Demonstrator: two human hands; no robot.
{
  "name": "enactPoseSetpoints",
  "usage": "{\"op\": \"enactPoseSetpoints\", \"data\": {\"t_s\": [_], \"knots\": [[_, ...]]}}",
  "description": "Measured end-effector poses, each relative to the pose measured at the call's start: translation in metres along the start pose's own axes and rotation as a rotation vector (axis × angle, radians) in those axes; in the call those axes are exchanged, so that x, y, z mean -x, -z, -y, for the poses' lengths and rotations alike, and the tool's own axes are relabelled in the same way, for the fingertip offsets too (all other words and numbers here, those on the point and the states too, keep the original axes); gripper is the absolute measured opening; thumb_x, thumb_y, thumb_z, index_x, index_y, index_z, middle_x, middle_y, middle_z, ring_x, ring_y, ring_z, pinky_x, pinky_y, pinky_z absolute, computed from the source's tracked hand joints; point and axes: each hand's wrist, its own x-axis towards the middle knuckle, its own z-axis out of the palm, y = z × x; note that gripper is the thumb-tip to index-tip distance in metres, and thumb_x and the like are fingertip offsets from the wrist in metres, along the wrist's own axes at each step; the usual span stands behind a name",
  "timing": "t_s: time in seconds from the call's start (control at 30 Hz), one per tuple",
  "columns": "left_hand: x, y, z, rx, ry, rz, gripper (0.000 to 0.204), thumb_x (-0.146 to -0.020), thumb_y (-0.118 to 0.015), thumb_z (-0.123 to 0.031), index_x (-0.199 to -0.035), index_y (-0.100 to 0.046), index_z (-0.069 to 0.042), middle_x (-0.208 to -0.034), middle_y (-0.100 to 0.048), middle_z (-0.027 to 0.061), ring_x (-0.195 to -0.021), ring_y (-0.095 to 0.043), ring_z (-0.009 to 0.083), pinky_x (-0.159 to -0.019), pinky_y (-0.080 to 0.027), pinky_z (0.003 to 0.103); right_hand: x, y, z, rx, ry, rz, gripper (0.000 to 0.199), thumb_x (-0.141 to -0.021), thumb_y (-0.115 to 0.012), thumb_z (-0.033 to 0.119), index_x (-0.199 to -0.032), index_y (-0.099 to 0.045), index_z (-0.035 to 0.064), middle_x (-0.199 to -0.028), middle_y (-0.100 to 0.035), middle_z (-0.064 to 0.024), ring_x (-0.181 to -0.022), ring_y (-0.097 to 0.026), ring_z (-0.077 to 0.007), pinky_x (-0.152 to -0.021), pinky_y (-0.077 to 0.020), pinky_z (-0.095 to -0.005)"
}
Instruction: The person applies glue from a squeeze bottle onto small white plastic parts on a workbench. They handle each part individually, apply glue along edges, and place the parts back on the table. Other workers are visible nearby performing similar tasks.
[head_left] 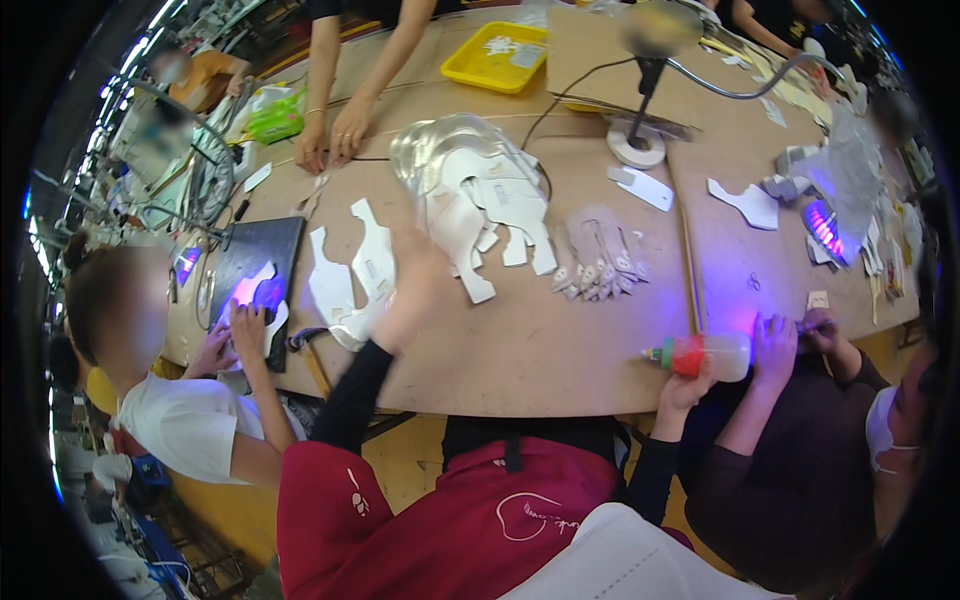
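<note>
In my right hand [686, 388] is a squeeze bottle [728, 357] with a red band, a green collar and a narrow tip. It lies nearly level above the table's near edge, tip to the left. My left hand [412, 285] is smeared by motion, between white cut pieces [373, 258] on its left and a heap of similar pieces [490, 195]. Whether it holds anything cannot be made out. Shiny, see-through rounded sheets [425, 150] lie under and behind the heap. Right of the heap is a cluster of small pale pieces with thin strips [600, 268].
A co-worker's hands [245, 335] handle a white piece beside a dark board [262, 250] at left. Another's hand [775, 350] is close by the bottle. Across the table are two more hands [345, 130], a yellow tray [490, 65] and a white tape roll [636, 147].
</note>
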Motion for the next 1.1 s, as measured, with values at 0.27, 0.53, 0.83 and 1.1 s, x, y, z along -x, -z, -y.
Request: {"op": "enactPoseSetpoints", "data": {"t_s": [0.27, 0.53, 0.83, 1.1], "knots": [[0.038, -0.024, -0.181, 0.244, -0.441, 0.712, 0.098, -0.078, -0.071, -0.016, -0.161, -0.018, -0.023, -0.165, 0.002, 0.0251, -0.15, 0.003, 0.053, -0.107, -0.007, 0.08, -0.001, -0.018, 0.01, -0.02, -0.016, 0.071, 0.05, -0.095, -0.062, 0.025, -0.138, -0.046, 0.0055, -0.13, -0.057, -0.0139, -0.12, -0.057, -0.0288, -0.102, -0.0476, -0.0462], [-0.046, -0.082, -0.185, 0.371, -0.123, 0.062, 0.082, -0.083, -0.073, -0.035, -0.153, -0.037, -0.015, -0.165, -0.007, 0.022, -0.15, -0.005, 0.0512, -0.108, -0.01, 0.078, 0.0, -0.019, 0.008, -0.014, -0.021, -0.01, 0.048, -0.096, -0.062, 0.027, -0.137, -0.047, 0.007, -0.129, -0.056, -0.0112, -0.118, -0.056, -0.0253, -0.099, -0.0492, -0.0439], [-0.056, -0.128, -0.187, 0.265, -0.044, -0.034, 0.029, -0.091, -0.064, -0.026, -0.116, -0.07, -0.012, -0.141, -0.052, 0.0158, -0.145, -0.032, 0.0388, -0.114, -0.018, 0.064, -0.008, -0.013, 0.008, -0.007, -0.042, 0.1, 0.044, -0.093, -0.065, 0.027, -0.128, -0.053, 0.0039, -0.118, -0.062, -0.0108, -0.107, -0.061, -0.0241, -0.09, -0.0528, -0.0402], [-0.035, -0.085, -0.185, 0.852, 0.113, -0.04, 0.018, -0.087, -0.07, -0.018, -0.102, -0.074, -0.007, -0.1, -0.071, 0.0068, -0.094, -0.066, 0.0257, -0.083, -0.049, 0.038, -0.015, -0.016, 0.004, 0.029, -0.033, 0.013, 0.042, -0.094, -0.061, 0.03, -0.124, -0.056, 0.0009, -0.118, -0.063, -0.0123, -0.108, -0.061, -0.0248, -0.094, -0.0514, -0.0413]]}}
